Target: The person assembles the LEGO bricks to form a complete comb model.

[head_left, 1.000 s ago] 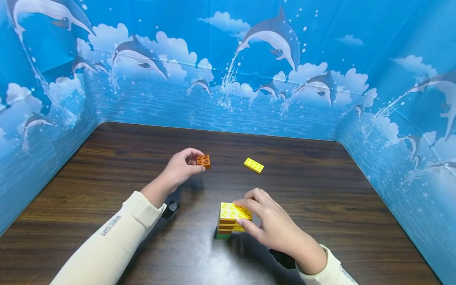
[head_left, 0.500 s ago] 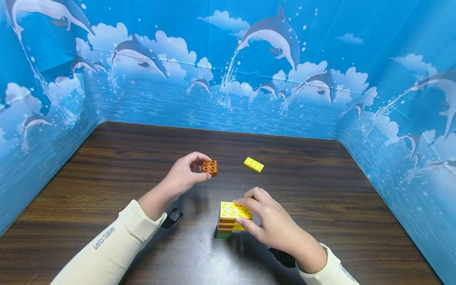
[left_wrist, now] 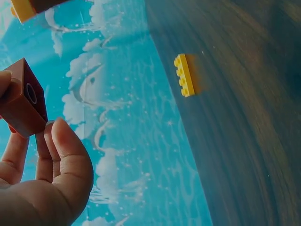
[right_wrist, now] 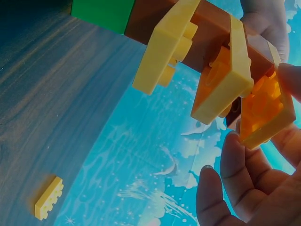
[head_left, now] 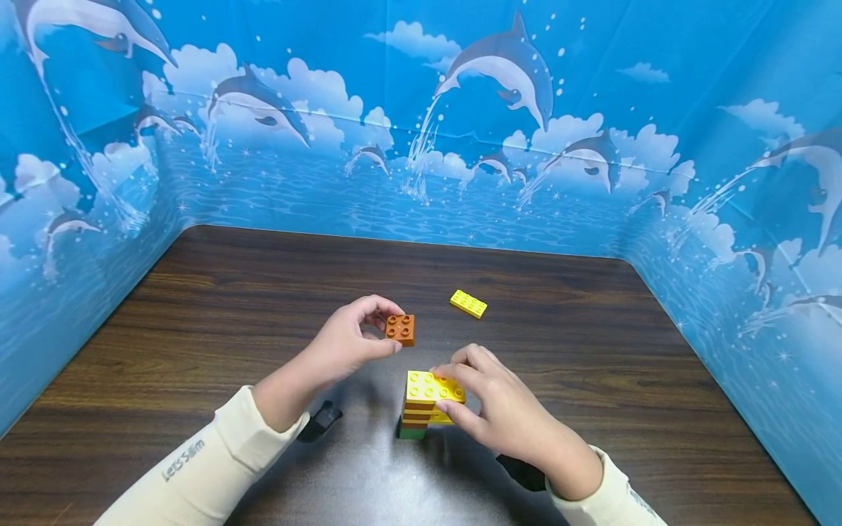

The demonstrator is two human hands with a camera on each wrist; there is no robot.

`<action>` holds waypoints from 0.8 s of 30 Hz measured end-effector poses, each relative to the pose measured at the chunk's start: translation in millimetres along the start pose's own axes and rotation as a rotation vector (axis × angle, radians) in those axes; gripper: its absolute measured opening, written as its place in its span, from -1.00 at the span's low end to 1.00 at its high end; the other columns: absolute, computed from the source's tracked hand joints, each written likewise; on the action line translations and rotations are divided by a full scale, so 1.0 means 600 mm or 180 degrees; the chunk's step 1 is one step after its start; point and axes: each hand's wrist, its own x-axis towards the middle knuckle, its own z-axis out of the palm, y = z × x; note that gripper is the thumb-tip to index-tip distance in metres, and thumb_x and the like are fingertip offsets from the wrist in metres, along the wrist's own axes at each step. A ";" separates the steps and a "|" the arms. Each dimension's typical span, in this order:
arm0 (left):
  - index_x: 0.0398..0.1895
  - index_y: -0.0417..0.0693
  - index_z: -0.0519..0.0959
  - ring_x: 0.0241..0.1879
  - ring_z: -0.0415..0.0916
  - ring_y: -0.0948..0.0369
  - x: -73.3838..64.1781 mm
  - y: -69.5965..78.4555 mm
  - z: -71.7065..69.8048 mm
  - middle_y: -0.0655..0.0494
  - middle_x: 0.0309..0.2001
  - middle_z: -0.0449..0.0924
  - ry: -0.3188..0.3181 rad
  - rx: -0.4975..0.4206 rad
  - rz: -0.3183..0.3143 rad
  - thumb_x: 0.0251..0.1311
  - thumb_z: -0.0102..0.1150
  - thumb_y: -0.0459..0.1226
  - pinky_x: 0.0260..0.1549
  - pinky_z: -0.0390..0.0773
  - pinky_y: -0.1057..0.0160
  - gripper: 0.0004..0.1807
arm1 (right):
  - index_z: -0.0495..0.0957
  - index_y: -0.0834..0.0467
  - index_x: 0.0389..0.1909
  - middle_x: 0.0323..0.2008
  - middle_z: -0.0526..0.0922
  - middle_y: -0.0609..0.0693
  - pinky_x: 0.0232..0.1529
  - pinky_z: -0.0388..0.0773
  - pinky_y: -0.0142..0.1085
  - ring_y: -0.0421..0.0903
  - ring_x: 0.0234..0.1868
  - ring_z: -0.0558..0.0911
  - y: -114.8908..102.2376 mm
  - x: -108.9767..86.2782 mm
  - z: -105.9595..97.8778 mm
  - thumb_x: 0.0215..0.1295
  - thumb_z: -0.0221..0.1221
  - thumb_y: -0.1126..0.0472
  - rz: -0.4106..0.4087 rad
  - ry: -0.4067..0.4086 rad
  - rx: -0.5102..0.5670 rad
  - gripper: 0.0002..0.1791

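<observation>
My left hand (head_left: 349, 336) pinches a brown toy brick (head_left: 400, 330) with four studs facing up, held above the table just behind the brick tower. The left wrist view shows that brown brick (left_wrist: 26, 101) from below. My right hand (head_left: 496, 398) grips the overhanging end of the top yellow plate (head_left: 421, 387) on the tower. From the right wrist side, the tower has a green brick (right_wrist: 103, 14) at its base, then brown bricks (right_wrist: 202, 37) with yellow plates (right_wrist: 169, 44) between them, jutting out to one side.
A loose yellow plate (head_left: 469, 304) lies on the dark wooden table (head_left: 559, 329), behind the tower. A blue curtain (head_left: 408, 146) printed with dolphins surrounds the table's back and sides. Black wrist cameras (head_left: 320, 421) sit under both wrists.
My left hand has brought the brown brick nearer, toward the tower and slightly right. My right hand keeps its grip on the top plate, almost unmoved.
</observation>
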 end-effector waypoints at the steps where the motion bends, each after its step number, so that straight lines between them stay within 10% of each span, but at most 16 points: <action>1: 0.02 -0.24 0.49 -0.12 0.40 0.05 -0.002 0.001 0.001 -0.09 -0.07 0.48 -0.0018 0.0007 0.0015 0.05 0.25 -0.45 -0.21 0.53 0.19 -0.60 | 0.60 0.07 0.05 -0.12 0.45 -0.14 -0.16 0.50 -0.30 -0.22 -0.12 0.39 0.000 0.000 0.000 0.20 0.31 0.09 -0.0004 0.0000 0.0000 -0.61; 24: -0.01 -0.18 0.52 -0.16 0.41 0.08 -0.038 0.017 0.028 -0.01 -0.13 0.45 -0.0373 -0.0039 0.0047 0.04 0.27 -0.42 -0.21 0.56 0.22 -0.62 | 0.61 0.12 0.03 -0.14 0.45 -0.13 -0.23 0.49 -0.37 -0.21 -0.14 0.39 0.003 0.000 -0.001 0.17 0.34 0.12 -0.0033 -0.0008 0.0074 -0.61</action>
